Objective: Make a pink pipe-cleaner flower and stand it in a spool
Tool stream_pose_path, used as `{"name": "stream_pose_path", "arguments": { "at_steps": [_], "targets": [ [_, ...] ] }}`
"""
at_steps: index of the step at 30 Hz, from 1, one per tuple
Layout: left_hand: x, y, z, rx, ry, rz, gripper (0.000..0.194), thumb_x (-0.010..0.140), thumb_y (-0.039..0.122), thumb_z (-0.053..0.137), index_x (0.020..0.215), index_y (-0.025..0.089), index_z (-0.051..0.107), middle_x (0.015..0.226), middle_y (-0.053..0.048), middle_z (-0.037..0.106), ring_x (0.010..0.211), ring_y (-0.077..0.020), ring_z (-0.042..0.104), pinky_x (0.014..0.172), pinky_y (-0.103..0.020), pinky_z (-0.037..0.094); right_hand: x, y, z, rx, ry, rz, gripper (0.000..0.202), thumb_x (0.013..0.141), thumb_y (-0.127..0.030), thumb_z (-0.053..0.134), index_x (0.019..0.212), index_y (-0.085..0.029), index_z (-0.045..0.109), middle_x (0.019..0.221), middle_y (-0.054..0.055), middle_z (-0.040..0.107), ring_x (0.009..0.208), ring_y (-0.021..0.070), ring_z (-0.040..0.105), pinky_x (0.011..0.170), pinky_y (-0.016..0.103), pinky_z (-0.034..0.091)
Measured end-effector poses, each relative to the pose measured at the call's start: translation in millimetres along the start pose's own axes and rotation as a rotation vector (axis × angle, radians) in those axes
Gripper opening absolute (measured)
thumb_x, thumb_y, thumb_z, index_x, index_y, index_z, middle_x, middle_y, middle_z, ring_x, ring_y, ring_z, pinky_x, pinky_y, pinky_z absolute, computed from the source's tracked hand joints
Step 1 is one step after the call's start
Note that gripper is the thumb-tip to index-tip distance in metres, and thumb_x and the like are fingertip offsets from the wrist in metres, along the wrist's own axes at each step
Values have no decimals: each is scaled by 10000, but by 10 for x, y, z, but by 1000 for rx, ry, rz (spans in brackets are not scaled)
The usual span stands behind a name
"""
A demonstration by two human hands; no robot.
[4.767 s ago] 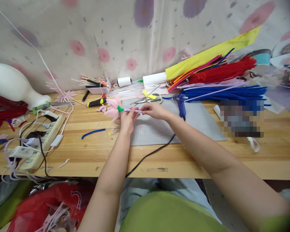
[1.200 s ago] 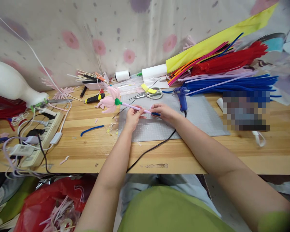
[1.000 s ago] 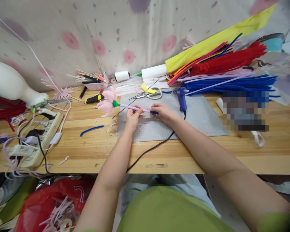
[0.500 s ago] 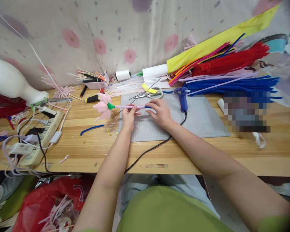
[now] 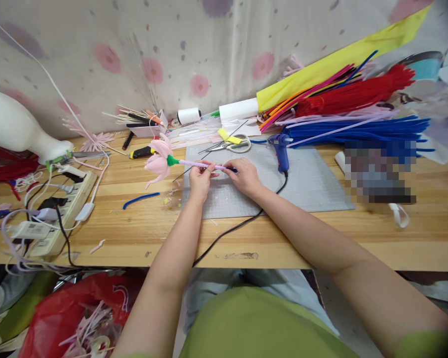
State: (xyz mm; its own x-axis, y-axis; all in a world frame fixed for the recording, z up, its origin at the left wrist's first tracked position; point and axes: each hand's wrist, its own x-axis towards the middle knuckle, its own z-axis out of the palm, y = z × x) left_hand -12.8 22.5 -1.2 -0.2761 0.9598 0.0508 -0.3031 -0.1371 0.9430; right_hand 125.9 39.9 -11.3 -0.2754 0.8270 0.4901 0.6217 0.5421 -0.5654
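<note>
A handmade pink flower [image 5: 159, 160] with a green base and a lilac-wrapped stem [image 5: 189, 163] lies level above the grey cutting mat [image 5: 306, 189]. My left hand [image 5: 200, 180] is closed round the stem's middle. At the stem's right end, where a short blue piece [image 5: 232, 169] shows, my right hand [image 5: 247, 175] pinches with thumb and fingertips. Beyond the hands, scissors [image 5: 239, 144] with yellow scraps rest on the mat. A blue glue gun [image 5: 281, 151] lies to the right of my right hand.
Blue pipe cleaners [image 5: 358, 132] and red ones [image 5: 358, 94] are heaped at the back right. A power strip [image 5: 65, 211] with tangled cables sits at left, beside a white mannequin head [image 5: 18, 122]. The glue gun's black cord [image 5: 231, 229] crosses the mat toward the front edge.
My right hand has closed in on the blue end of the stem, its fingers now tighter together. The flower has turned about its stem, so its petals sit differently.
</note>
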Motion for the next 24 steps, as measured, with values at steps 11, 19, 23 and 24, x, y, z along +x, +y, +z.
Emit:
{"name": "stream_pose_path", "arguments": {
  "at_steps": [11,19,23,24],
  "targets": [
    [0,7,-29,43,-92,3,239,614,200,718,746,161,522,711,-7,628,773,-167,666,590,-219,534,77,97,15,371,-309,190,191,753,-315,519,696,-160,616,678,3,607,643,127,515,610,247,364],
    [12,-23,7,-4,28,-25,307,594,254,737,778,158,511,689,10,609,703,-152,662,538,-210,523,33,77,-114,157,-277,-120,236,693,-159,476,913,-157,562,885,53,602,853,184,506,763,301,394],
    [13,-26,29,-54,73,-81,305,604,239,734,787,153,505,684,6,620,706,-155,662,580,-239,533,12,42,-80,-127,-162,-203,207,756,-187,496,948,-150,564,897,90,613,882,223,487,748,318,383],
    [14,-24,29,-68,78,-88,302,611,238,730,791,153,502,691,3,626,720,-158,664,594,-242,534,13,34,-72,-162,-144,-212,195,777,-208,498,951,-156,569,895,88,619,889,226,487,746,318,380]
  ]
}}
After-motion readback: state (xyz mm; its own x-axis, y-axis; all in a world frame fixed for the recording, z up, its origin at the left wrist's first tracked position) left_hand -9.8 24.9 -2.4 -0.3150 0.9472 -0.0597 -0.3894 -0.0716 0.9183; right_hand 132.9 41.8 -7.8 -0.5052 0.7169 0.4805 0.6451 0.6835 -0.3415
